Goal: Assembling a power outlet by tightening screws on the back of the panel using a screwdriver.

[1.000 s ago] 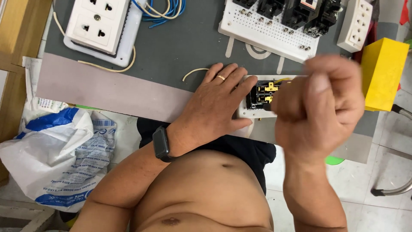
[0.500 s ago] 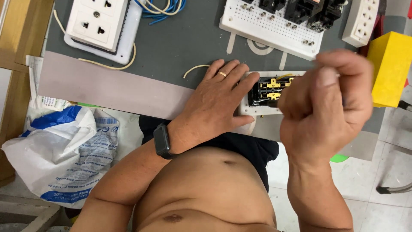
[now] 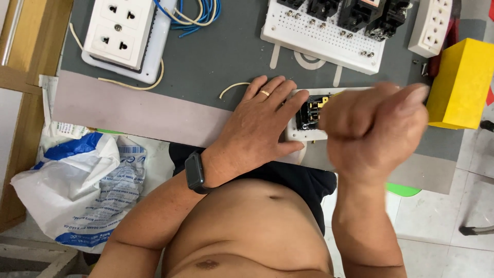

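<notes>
— Two hands we count, both over the grey work mat [image 3: 216, 67]. Our left hand [image 3: 257, 126] lies flat, fingers spread wide, its fingertips pressing the edge of the small white socket unit [image 3: 309, 116] near the mat's front.

— And our right hand [image 3: 373, 131]?

— Curled into a tight fist just above that unit, blurred. Whatever it may grip is hidden; we cannot tell.

— What else do we count?

— One ring [image 3: 265, 93] and one black wristwatch [image 3: 195, 172] on the left. One white double outlet [image 3: 119, 32] at the far left, one bundle of blue wires [image 3: 198, 13] beside it, one white perforated board [image 3: 321, 38] carrying several black parts, one white power strip [image 3: 431, 25], one yellow block [image 3: 460, 85] at the right edge.

— Below the bench?

— One white and blue plastic bag [image 3: 77, 188] on the floor.
</notes>
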